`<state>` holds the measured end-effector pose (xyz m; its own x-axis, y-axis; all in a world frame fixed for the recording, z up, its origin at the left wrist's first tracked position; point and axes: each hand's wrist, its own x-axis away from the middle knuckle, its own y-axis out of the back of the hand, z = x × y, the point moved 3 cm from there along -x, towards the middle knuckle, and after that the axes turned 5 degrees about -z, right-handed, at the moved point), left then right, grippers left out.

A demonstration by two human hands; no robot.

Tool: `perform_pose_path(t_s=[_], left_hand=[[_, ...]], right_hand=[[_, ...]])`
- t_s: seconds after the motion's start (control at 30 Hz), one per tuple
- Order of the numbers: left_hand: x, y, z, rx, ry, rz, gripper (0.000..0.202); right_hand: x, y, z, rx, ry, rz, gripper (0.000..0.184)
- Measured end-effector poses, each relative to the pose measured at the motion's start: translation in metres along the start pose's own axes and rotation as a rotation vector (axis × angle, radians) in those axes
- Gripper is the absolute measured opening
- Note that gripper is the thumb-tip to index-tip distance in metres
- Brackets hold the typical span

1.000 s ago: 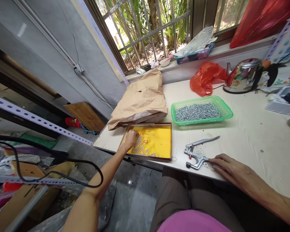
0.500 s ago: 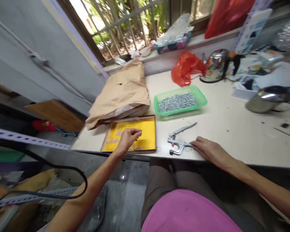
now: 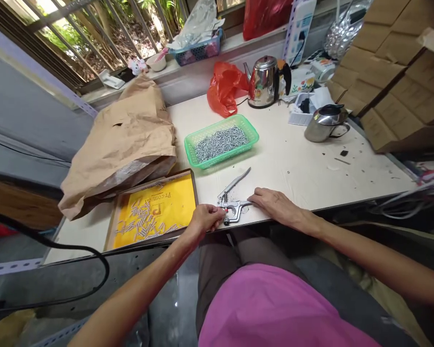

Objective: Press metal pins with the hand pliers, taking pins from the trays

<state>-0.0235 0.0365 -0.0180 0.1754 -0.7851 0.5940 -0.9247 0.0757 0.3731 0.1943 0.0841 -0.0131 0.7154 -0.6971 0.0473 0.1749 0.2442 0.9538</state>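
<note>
Touching snap-fastener pliers (image 3: 233,208) at the front edge of the table (image 3: 304,168): left hand (image 3: 203,220), fingers together, curled on the head; right hand (image 3: 275,206), fingers together on the handle, clamping unclear. Green plastic basket (image 3: 202,161) of metal pins (image 3: 220,143) at 12 o'clock; yellow-lined tray (image 3: 177,205) at 9 o'clock.

At lower centre, the left hand (image 3: 202,219) seems to touch the snap pliers (image 3: 231,209) (steel, spring-loaded), the right hand (image 3: 275,205) resting against their handle, beside a yellow-lined tray (image 3: 177,202).
</note>
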Motion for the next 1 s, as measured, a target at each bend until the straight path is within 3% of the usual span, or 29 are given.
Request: perform_pose_path(t_s=[0.23, 0.43, 0.73, 0.8, 0.87, 0.93, 1.0], left_hand=[[-0.002, -0.003, 0.001, -0.066, 0.061, 0.015, 0.023], [-0.010, -0.003, 0.002, -0.071, 0.210, 0.127, 0.034], [-0.006, -0.004, 0.004, -0.082, 0.221, 0.162, 0.048], [-0.006, -0.004, 0.005, -0.093, 0.221, 0.160, 0.046], [-0.007, -0.004, 0.005, -0.102, 0.221, 0.164, 0.044], [-0.007, -0.004, 0.005, -0.106, 0.225, 0.157, 0.043], [-0.008, -0.004, 0.005, -0.103, 0.230, 0.146, 0.043]], right_hand=[[0.002, -0.001, 0.001, 0.013, -0.009, -0.030, 0.022], [0.001, -0.002, 0.000, 0.004, -0.002, -0.056, 0.021], [0.001, 0.005, -0.002, -0.091, 0.026, -0.021, 0.019], [-0.006, 0.013, -0.007, -0.122, 0.073, -0.055, 0.036], [-0.020, 0.019, -0.013, -0.087, 0.108, -0.080, 0.065], [-0.037, 0.021, -0.020, -0.032, 0.128, -0.027, 0.090], [-0.054, 0.019, -0.024, -0.001, 0.155, 0.080, 0.103]])
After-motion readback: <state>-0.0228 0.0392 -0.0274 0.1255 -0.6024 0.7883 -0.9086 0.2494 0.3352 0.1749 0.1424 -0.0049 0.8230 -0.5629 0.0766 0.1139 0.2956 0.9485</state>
